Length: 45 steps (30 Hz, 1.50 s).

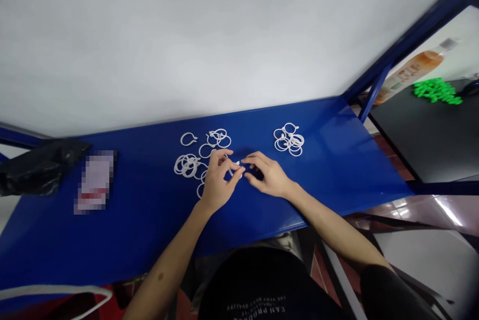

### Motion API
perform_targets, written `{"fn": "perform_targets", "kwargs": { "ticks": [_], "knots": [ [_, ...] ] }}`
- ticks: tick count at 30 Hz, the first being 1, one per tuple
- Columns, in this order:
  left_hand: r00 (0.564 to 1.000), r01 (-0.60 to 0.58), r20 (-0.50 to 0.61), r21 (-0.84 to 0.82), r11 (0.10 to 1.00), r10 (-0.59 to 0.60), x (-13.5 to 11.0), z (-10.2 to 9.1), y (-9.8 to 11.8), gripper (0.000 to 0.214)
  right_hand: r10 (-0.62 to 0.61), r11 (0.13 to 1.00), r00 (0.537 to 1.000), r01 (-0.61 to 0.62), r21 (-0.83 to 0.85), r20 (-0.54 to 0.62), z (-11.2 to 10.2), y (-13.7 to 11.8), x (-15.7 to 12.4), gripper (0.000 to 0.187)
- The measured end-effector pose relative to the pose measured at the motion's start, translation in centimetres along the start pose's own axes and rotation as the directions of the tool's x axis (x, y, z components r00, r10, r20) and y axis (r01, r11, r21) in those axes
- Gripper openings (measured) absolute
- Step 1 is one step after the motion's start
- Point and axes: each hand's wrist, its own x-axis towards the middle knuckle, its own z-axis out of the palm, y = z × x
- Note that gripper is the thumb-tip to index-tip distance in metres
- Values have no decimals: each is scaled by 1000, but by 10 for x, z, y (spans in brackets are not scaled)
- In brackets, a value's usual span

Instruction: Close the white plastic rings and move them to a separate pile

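Above the glossy blue rectangular table [142, 220], the thin white plastic-looking ring [238, 163] pinched by the left hand [219, 182] could slip among the loose white rings [190, 169] on the left if the right hand [270, 175], fingers curved apart, contact unclear, nudges it too hard.

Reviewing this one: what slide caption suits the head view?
Left hand pinches a thin white ring, right hand close by; more white rings lie grouped on a blue tabletop.
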Motion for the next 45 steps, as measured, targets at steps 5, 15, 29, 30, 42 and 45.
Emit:
{"fn": "perform_targets", "kwargs": {
  "ticks": [5, 15, 29, 30, 42, 45],
  "knots": [
    [994, 101, -31, -70, 992, -103, -2, 5, -1, 13, 87, 987, 995, -79, 137, -54, 20, -2, -2, 28],
    [897, 433, 155, -490, 756, -414, 1, 3, -6, 21, 194, 965, 957, -146, 220, -215, 15, -1, 3, 13],
    [926, 373, 81, -356, 857, -369, -2, 5, -5, 8, -40, 960, 995, 63, 272, -90, 10, -6, -3, 15],
    [937, 346, 75, -325, 880, -341, -2, 5, -5, 7, -56, 963, 995, 76, 258, -83, 10, -6, -3, 15],
    [992, 77, -121, 375, 924, -33, 38, -4, -52, 19, 44, 896, 884, -241, -373, -466, -38, 54, 3, 26],
    [998, 33, -58, 429, 903, -10, 53, 1, -66, 13, 21, 831, 847, -310, -462, -532, -54, 68, 0, 22]
  ]
}}
